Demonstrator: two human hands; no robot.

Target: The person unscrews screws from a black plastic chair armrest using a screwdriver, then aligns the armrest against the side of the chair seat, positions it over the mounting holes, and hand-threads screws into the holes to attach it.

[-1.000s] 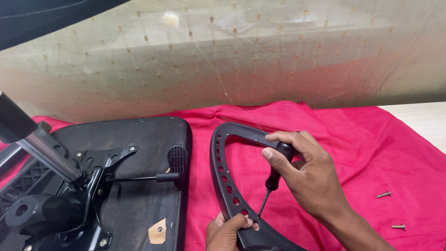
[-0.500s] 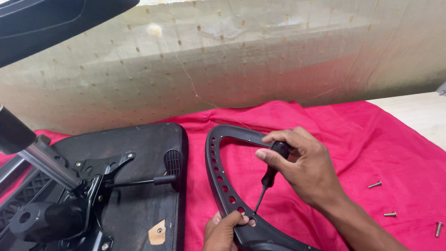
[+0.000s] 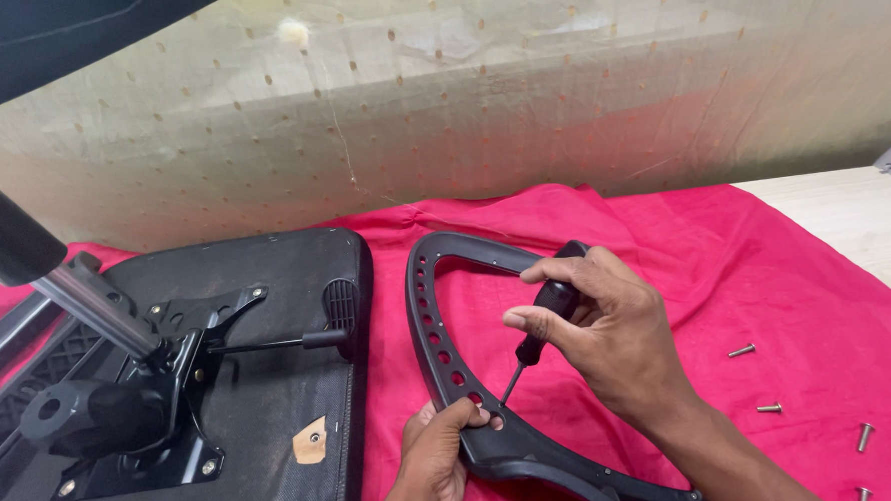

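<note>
Right hand (image 3: pixel 610 338): fingers curled and closed round the black handle of a screwdriver (image 3: pixel 539 332), thumb and forefinger extended along the grip. The tool slants down and to the left; its thin shaft ends at a hole in the armrest, beside the left hand's thumb. Whether the tip sits in a screw cannot be made out.

Left hand (image 3: pixel 435 461): closed on the lower inner edge of the armrest, thumb over the top face, fingers tucked beneath and out of sight. Wrist cut off by the bottom edge.

Armrest (image 3: pixel 431 326): black plastic, curved loop shape, a row of oval holes down its left limb. It lies flat on the red cloth (image 3: pixel 727 268), between the two hands, its lower end passing under the right forearm and partly hidden.

Chair seat (image 3: pixel 263 429): black, upside down, just left of the armrest. Metal mounting plate bolted to it, with a lever and a chrome gas cylinder (image 3: pixel 87 306) rising to upper left. Left portion cut off by the frame.

Loose screws (image 3: pixel 773 407): several, silver, scattered on the cloth to the right, well apart from the hands.

Counter (image 3: pixel 854 213): pale, showing beyond the cloth at right.
</note>
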